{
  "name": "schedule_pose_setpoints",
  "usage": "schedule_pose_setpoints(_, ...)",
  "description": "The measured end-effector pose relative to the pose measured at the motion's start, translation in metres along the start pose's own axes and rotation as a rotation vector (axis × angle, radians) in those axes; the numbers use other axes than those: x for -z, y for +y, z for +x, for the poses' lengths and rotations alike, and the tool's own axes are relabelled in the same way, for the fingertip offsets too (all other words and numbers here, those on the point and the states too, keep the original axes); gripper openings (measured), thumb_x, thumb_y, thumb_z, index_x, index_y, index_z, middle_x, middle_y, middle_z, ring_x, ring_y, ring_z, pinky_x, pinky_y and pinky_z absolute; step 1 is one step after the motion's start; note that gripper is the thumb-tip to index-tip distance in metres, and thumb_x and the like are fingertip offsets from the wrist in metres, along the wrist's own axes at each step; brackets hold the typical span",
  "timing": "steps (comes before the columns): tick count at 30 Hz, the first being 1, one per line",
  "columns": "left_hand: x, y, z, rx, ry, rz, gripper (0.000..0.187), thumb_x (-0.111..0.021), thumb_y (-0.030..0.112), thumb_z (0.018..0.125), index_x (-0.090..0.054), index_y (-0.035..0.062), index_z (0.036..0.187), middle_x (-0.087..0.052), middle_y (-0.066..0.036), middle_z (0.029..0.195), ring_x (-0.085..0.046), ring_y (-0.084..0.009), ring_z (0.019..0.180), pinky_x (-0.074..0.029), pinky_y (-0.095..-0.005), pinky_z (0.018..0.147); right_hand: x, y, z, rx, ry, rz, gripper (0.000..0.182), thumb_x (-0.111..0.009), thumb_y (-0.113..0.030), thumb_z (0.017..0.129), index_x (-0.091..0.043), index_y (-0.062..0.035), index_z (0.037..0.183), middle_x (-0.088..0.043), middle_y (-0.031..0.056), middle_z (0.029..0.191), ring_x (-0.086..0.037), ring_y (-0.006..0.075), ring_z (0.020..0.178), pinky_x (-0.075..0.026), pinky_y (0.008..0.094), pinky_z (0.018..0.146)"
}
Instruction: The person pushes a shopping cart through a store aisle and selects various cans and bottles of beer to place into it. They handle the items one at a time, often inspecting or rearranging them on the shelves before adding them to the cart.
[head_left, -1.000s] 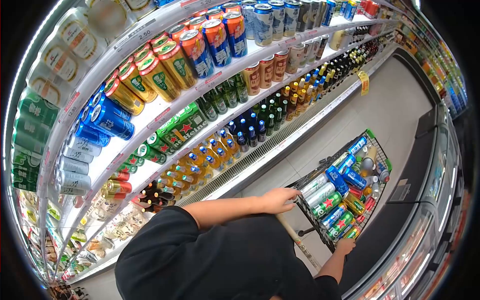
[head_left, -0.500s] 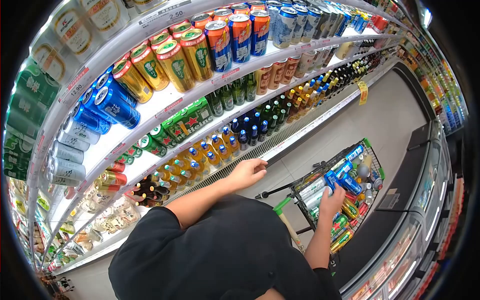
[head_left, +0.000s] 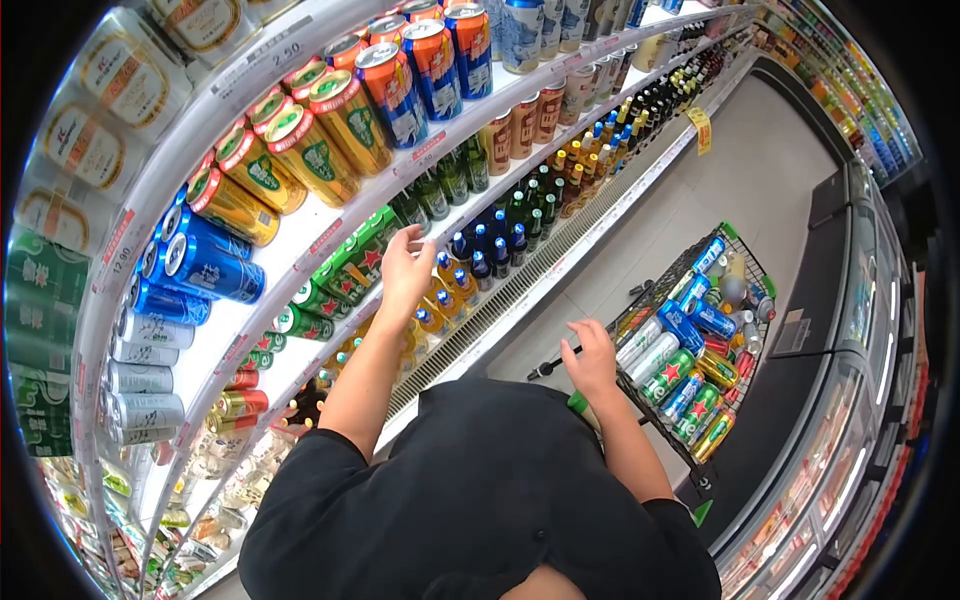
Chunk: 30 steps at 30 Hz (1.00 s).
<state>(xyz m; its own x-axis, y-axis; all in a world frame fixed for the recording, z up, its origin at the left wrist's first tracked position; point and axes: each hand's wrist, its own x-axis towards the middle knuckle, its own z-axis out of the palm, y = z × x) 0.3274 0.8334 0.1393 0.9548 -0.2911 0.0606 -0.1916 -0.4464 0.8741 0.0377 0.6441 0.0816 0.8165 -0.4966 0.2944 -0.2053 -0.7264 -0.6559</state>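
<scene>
My left hand (head_left: pixel 408 268) is raised in front of the shelf, its fingers apart and nothing in it. Behind it are green bottles (head_left: pixel 440 190) and green multipacks with red stars (head_left: pixel 345 262). Over the cart's handle end, my right hand (head_left: pixel 590 358) is empty with its fingers spread. The black wire shopping cart (head_left: pixel 640 308) holds several cans lying on their sides, among them a blue can (head_left: pixel 680 326), a green can with a red star (head_left: pixel 668 374) and a silver-white can (head_left: pixel 652 355).
Blue cans (head_left: pixel 212 266), gold cans (head_left: pixel 312 155) and orange-blue cans (head_left: pixel 432 68) stand on the upper shelf. Lower down are amber bottles (head_left: pixel 430 318). A yellow tag (head_left: pixel 700 130) hangs from the shelf edge. Glass-fronted chillers (head_left: pixel 815 440) line the right side.
My left hand has moved up and left toward the shelf. My right hand has left the blue can in the cart, which now lies among the others, and has moved back toward the handle.
</scene>
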Motion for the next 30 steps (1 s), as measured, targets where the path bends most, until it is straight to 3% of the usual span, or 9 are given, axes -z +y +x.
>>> schedule_pose_setpoints(2,0.003,-0.011,0.017,-0.129,0.064,0.088,0.045,-0.07,0.021,0.093,-0.062,-0.0045,0.129,-0.071,-0.019,0.116,-0.073,-0.0248,0.1,-0.057,-0.0375,0.089,-0.005,-0.001,-0.001,0.006,0.007,0.016,0.031,-0.074,-0.01,0.083,-0.069,-0.0009,0.112,-0.064,0.0164,0.109,-0.064,0.0374,0.102,-0.053,0.0444,0.089)
schedule_pose_setpoints(12,-0.028,-0.04,-0.009,-0.04,-0.174,-0.068,0.042,-0.07,0.019,0.094,-0.062,-0.0071,0.126,-0.071,-0.016,0.11,-0.071,-0.022,0.094,-0.057,-0.0354,0.083,-0.009,-0.002,-0.019,-0.078,-0.016,0.005,0.03,-0.075,-0.01,0.083,-0.07,-0.0011,0.111,-0.063,0.0151,0.107,-0.063,0.0363,0.102,-0.052,0.0449,0.088)
schedule_pose_setpoints(19,-0.042,-0.03,-0.027,-0.115,-0.24,0.003,0.039,-0.07,0.02,0.093,-0.065,-0.0045,0.122,-0.074,-0.013,0.099,-0.072,-0.0201,0.088,-0.058,-0.0343,0.077,-0.012,0.006,-0.035,-0.093,0.016,0.019,0.028,-0.075,-0.012,0.083,-0.069,-0.0033,0.108,-0.063,0.0126,0.104,-0.064,0.0345,0.099,-0.053,0.0431,0.085)
schedule_pose_setpoints(22,-0.053,-0.025,-0.038,-0.097,-0.311,0.024,0.038,-0.07,0.02,0.093,-0.066,-0.0039,0.122,-0.074,-0.013,0.1,-0.072,-0.0197,0.088,-0.057,-0.0344,0.079,-0.009,0.013,-0.046,-0.105,0.044,0.008,0.027,-0.075,-0.013,0.083,-0.07,-0.0042,0.107,-0.063,0.0112,0.103,-0.064,0.0333,0.099,-0.054,0.0423,0.084)
schedule_pose_setpoints(24,-0.073,-0.049,-0.04,-0.039,-0.422,-0.037,0.039,-0.071,0.021,0.093,-0.066,-0.0038,0.122,-0.075,-0.014,0.103,-0.072,-0.0205,0.092,-0.057,-0.0347,0.086,-0.004,0.02,-0.056,-0.142,0.052,-0.015,0.026,-0.075,-0.013,0.082,-0.071,-0.0045,0.106,-0.064,0.0109,0.103,-0.065,0.0329,0.098,-0.054,0.0422,0.084)
schedule_pose_setpoints(28,-0.095,-0.023,-0.071,-0.229,-0.553,0.07,0.037,-0.071,0.021,0.092,-0.068,-0.0044,0.119,-0.074,-0.017,0.103,-0.073,-0.0236,0.094,-0.058,-0.036,0.085,0.002,0.036,-0.079,-0.209,0.056,0.032,0.022,-0.076,-0.011,0.08,-0.072,-0.0038,0.101,-0.064,0.0119,0.102,-0.065,0.0326,0.097,-0.054,0.0422,0.084)
schedule_pose_setpoints(30,-0.11,-0.012,-0.086,-0.233,-0.681,0.031,0.037,-0.07,0.022,0.092,-0.068,-0.0033,0.119,-0.074,-0.017,0.102,-0.073,-0.0244,0.091,-0.058,-0.0369,0.083,0.008,0.039,-0.087,-0.217,0.088,0.054,0.021,-0.075,-0.01,0.079,-0.072,-0.0033,0.099,-0.064,0.0125,0.102,-0.065,0.0328,0.097,-0.054,0.0421,0.084)
